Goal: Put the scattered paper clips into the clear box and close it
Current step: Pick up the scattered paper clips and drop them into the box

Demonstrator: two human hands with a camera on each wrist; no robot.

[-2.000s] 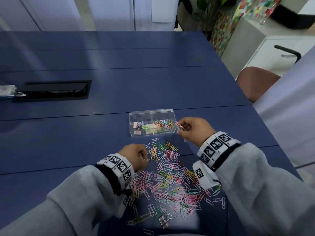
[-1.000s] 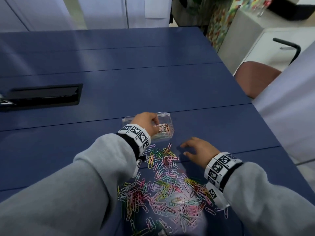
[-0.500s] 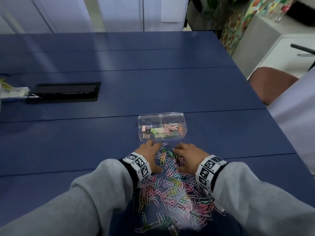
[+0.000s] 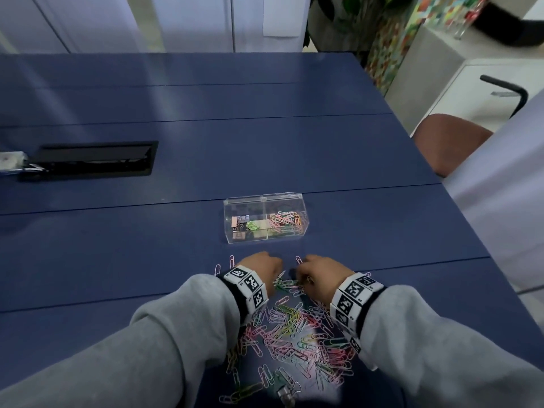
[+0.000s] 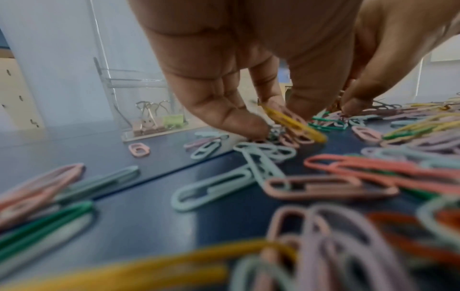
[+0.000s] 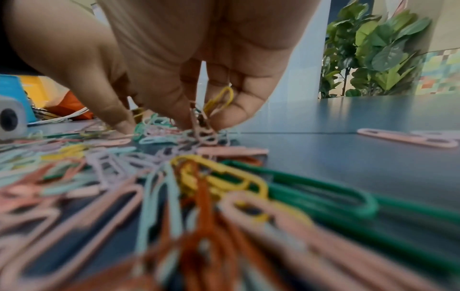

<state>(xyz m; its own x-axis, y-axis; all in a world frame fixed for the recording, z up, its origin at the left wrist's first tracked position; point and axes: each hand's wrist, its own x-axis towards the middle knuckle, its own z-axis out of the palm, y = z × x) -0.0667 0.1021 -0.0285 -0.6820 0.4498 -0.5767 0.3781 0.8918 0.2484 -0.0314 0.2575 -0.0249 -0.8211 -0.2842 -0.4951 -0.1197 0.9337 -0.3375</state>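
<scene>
The clear box (image 4: 265,220) stands on the blue table (image 4: 206,148) with its lid up. Binder clips lie in its left compartment and paper clips (image 4: 287,217) in its right. A heap of coloured paper clips (image 4: 294,334) is spread on the table in front of me. My left hand (image 4: 266,267) and right hand (image 4: 312,273) sit side by side at the heap's far edge, just short of the box. My left hand (image 5: 271,122) pinches a yellow clip (image 5: 293,122) with others. My right hand (image 6: 199,122) pinches a bunch of clips, with a yellow clip (image 6: 221,100) among them.
A black cable hatch (image 4: 91,159) is set into the table at the far left. A brown chair (image 4: 450,139) stands past the table's right edge. A metal binder clip (image 4: 287,393) lies at the near edge of the heap. Single clips (image 4: 232,260) lie left of my left hand.
Each hand in turn went to the box, then came back to the heap. Since half a second ago, the fingers of both hands have curled in round clips at the heap's far edge.
</scene>
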